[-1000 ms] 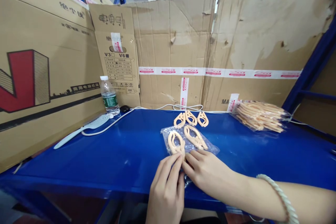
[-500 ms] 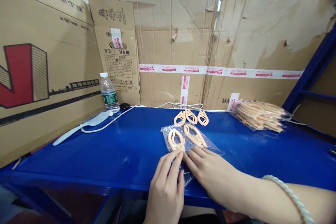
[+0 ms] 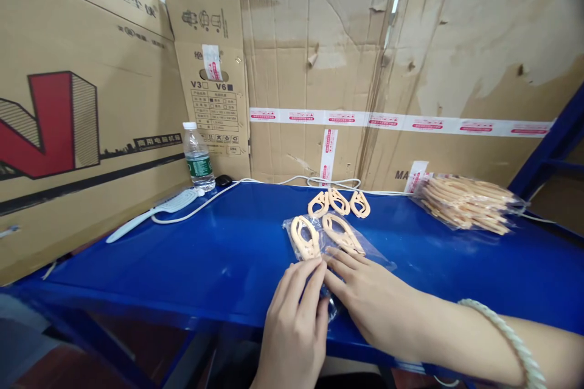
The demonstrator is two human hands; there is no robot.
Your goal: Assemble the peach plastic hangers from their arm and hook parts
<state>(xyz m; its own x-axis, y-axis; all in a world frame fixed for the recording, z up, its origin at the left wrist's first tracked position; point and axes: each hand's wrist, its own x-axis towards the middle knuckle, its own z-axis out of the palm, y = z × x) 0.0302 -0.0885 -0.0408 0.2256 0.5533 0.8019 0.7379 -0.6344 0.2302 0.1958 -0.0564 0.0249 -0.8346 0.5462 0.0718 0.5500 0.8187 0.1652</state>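
Observation:
A clear plastic bag lies flat near the front of the table, with two beige folding hangers inside or on it. The fingertips of my left hand are closed at the near end of the left folding hanger. Close beside it on the right, my right hand has its fingers bent down onto the bag, just below the right folding hanger. My fingers cover the bag's near part, though some crumpled film shows between the hands. Beyond the bag, three more folding hangers lie in a row.
A filled bag of hangers rests at the back right. On the left are a water bottle, a pale hairbrush and a black mouse. A white cable runs along the cardboard wall behind the blue table.
The view has shifted slightly, so the scene sits a little further right. The left folding hanger has turned and moved slightly on the bag. Both hands keep nearly the same pose.

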